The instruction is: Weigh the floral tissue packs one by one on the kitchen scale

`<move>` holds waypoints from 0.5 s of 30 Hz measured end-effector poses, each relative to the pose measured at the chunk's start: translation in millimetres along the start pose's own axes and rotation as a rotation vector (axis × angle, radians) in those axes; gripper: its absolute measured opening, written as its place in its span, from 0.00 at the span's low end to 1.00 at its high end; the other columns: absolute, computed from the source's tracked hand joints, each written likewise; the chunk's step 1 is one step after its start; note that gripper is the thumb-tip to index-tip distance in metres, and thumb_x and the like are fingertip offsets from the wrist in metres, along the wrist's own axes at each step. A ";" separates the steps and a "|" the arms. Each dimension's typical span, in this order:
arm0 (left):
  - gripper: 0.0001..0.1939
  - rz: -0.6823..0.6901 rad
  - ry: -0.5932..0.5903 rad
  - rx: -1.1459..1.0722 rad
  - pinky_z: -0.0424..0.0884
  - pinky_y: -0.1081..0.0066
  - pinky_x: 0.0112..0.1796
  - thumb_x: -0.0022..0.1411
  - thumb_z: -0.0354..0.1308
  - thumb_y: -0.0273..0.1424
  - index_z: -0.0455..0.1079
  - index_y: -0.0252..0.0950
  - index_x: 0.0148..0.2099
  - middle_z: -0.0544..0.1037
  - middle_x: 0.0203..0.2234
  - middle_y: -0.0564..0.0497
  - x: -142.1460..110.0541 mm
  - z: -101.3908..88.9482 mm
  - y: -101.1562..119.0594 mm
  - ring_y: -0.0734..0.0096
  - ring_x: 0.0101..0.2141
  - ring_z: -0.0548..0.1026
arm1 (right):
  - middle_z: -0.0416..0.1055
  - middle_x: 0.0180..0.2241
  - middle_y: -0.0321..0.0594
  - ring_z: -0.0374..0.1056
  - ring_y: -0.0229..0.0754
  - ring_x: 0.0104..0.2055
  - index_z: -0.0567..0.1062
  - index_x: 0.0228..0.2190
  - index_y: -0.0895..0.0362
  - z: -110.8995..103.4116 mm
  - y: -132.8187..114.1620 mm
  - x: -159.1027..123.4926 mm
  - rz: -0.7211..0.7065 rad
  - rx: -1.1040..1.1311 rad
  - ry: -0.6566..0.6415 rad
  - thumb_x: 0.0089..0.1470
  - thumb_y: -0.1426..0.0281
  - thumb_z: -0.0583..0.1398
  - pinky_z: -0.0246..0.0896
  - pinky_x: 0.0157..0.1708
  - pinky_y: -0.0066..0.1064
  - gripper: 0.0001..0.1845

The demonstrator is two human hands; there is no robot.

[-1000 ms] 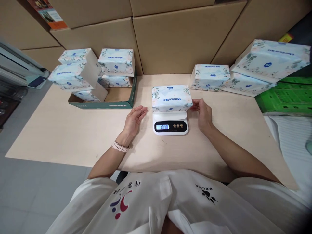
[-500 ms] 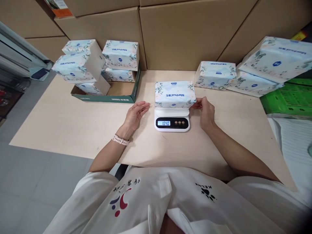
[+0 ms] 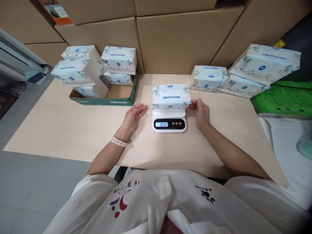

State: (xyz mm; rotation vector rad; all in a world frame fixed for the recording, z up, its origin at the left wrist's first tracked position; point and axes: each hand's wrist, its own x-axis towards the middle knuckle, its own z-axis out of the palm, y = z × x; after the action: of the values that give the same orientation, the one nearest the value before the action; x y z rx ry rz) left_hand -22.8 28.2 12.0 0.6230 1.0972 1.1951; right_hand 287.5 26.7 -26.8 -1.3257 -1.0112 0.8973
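Note:
A tissue pack (image 3: 171, 97) with a floral print rests on the white kitchen scale (image 3: 170, 129), whose lit display reads about 104.0. To the left of the pack, my left hand (image 3: 133, 116) rests on its edge on the table, fingers stretched out and a small gap from the scale. My right hand (image 3: 201, 113) is at the pack's lower right corner, fingers loosely bent towards it. Its fingertips are at or just short of the wrapper; I cannot tell whether they touch. Neither hand grips the pack.
A green-edged cardboard tray (image 3: 102, 101) with several stacked tissue packs (image 3: 119, 60) stands at the left back. More packs (image 3: 209, 78) are at the right back, beside a green crate (image 3: 287, 99). Large cardboard boxes (image 3: 175, 42) line the table's (image 3: 60, 130) far edge.
The view has shifted slightly, so the scene sits a little to the left and lower. Both hands, the pack and the scale's reading look the same.

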 end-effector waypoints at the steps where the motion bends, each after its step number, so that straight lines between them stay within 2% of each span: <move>1: 0.07 0.000 -0.001 0.005 0.69 0.58 0.69 0.62 0.63 0.22 0.76 0.32 0.43 0.87 0.41 0.42 -0.1 -0.2 0.3 0.65 0.46 0.86 | 0.80 0.34 0.41 0.76 0.45 0.39 0.83 0.36 0.53 -0.2 0.2 0.0 -0.003 -0.004 -0.004 0.59 0.31 0.55 0.73 0.48 0.41 0.40; 5: 0.06 0.014 -0.015 0.015 0.68 0.58 0.69 0.62 0.63 0.23 0.77 0.32 0.42 0.87 0.42 0.42 -0.3 -1.4 0.1 0.64 0.48 0.86 | 0.79 0.32 0.41 0.76 0.45 0.37 0.82 0.34 0.53 0.1 1.3 0.6 -0.014 -0.008 -0.002 0.60 0.30 0.54 0.73 0.46 0.41 0.41; 15: 0.05 0.017 -0.010 0.005 0.69 0.58 0.69 0.62 0.63 0.21 0.77 0.33 0.40 0.87 0.40 0.44 0.7 -1.2 -1.6 0.66 0.46 0.86 | 0.79 0.30 0.40 0.76 0.43 0.35 0.81 0.29 0.53 -0.3 4.3 1.3 -0.020 -0.001 0.014 0.59 0.29 0.55 0.74 0.46 0.41 0.41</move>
State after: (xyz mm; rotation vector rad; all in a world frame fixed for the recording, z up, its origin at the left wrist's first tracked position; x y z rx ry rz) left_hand -23.2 28.2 9.9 0.6427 1.0887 1.2035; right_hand 288.4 28.1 -31.0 -1.3191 -1.0129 0.8714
